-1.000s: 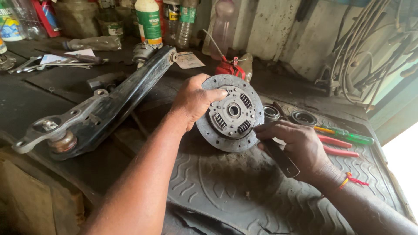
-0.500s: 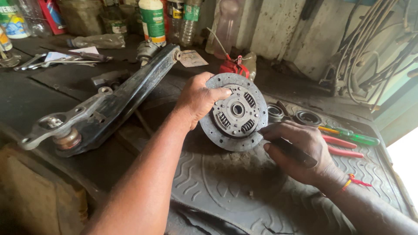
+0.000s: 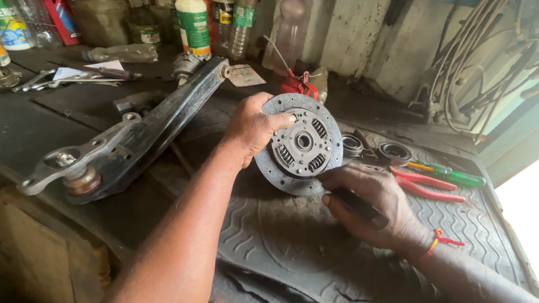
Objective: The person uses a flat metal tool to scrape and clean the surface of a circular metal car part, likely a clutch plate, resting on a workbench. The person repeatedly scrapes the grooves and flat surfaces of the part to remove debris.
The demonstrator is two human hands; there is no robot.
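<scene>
A round grey clutch disc with a splined hub and coil springs stands tilted on its edge on a ribbed rubber mat. My left hand grips its upper left rim, thumb across the face. My right hand is closed around a dark tool handle just below the disc's lower right rim; the tool's tip is hidden behind my fingers.
A long black suspension arm lies on the bench to the left. Two round bearing rings, red-handled pliers and a green screwdriver lie right of the disc. Bottles, wrenches and cables line the back.
My right hand has closed around the dark tool and brought it up to the disc's lower rim. My left hand keeps holding the disc, which has turned slightly.
</scene>
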